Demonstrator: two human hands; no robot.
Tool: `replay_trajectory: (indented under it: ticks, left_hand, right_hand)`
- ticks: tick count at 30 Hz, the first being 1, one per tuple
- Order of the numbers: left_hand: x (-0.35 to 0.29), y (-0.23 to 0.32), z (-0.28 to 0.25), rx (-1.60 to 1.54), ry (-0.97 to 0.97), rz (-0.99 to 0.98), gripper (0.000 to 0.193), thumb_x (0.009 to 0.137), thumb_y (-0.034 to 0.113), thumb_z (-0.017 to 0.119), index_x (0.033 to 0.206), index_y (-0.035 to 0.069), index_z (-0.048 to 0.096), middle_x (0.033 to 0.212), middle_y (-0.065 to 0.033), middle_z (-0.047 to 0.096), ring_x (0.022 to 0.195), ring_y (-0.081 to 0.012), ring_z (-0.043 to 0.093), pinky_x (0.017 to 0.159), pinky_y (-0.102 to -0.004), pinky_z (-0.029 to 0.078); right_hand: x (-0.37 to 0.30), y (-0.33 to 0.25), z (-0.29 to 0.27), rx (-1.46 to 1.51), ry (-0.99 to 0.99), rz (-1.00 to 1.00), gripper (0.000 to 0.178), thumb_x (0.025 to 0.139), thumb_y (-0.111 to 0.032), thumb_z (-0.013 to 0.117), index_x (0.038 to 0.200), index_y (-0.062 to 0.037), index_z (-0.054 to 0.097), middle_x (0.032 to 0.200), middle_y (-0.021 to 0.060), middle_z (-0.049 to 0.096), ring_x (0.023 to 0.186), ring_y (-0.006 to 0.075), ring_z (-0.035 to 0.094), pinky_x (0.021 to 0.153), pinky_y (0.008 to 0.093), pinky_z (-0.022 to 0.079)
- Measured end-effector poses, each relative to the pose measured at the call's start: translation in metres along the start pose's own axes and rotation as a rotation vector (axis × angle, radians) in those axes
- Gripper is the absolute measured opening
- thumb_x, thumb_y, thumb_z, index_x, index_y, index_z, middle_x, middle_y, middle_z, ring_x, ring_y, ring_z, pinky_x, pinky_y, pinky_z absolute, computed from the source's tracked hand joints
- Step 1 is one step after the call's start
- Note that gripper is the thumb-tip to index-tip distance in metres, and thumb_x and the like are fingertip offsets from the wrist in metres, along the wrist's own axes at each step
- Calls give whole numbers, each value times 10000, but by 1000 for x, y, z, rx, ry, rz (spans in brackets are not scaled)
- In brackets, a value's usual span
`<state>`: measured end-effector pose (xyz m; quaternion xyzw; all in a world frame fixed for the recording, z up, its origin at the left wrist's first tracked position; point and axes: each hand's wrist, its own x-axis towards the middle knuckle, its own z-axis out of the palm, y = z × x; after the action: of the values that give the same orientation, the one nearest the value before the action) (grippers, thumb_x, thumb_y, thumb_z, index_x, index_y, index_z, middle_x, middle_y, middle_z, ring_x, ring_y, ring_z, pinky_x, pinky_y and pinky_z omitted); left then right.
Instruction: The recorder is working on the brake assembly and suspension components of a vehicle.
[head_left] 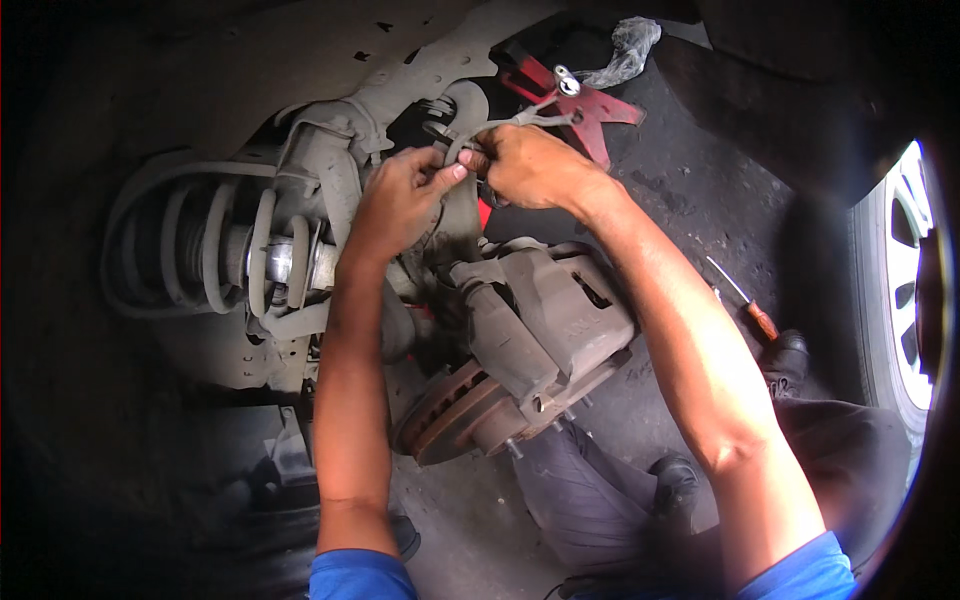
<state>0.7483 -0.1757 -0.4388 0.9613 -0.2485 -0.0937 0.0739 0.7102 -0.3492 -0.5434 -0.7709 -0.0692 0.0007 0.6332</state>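
Observation:
Near the top of the suspension knuckle, my left hand point(405, 198) pinches a thin grey cable point(493, 124) between thumb and fingers. Close beside it, my right hand point(535, 168) is closed, its fingers curled inward; what they grip is hidden. The cable arches over the right hand's knuckles toward a chrome ratchet-like head point(567, 82), and whether the two touch I cannot tell. Below both hands sits a dusty brake caliper point(550, 315) on a rusty brake disc point(450, 412) with bare wheel studs. Left of my left forearm is a coil spring point(215, 245) around a shock absorber.
A red jack stand point(598, 110) stands beyond my hands, with crumpled clear plastic point(634, 48) behind it. On the dark floor lies an orange-handled screwdriver point(762, 320). A wheel point(893, 290) stands at the right. My trousered legs point(590, 495) are below the disc.

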Motion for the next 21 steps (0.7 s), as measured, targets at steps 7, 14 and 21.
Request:
replay_trajectory:
  ticks: [7,14,21]
  left_hand:
    - [-3,4,5,32,139,115,363,923,226,770,1145,-42,669,731,-65,655,658,-100,614,586,-294,514]
    - [-3,14,4,-10,114,-30,303,950,173,740,1126,-56,648,820,-95,701,730,-115,662,624,-286,562]
    - [4,-5,-6,-425,193,-108,234,1004,136,662,1118,-60,603,871,-117,717,755,-147,669,673,-297,600]
  right_hand:
    - [-2,-6,3,-200,5,11,392,1036,-353,546,1068,5,701,880,230,726,927,390,710,848,481,525]
    - [2,-2,1,-89,-74,68,452,1041,-391,553,1062,38,695,844,180,734,812,304,744,771,441,542]
    - [-7,7,-24,15,-352,52,562,1053,-515,537,982,22,685,738,113,736,728,173,669,683,375,506]
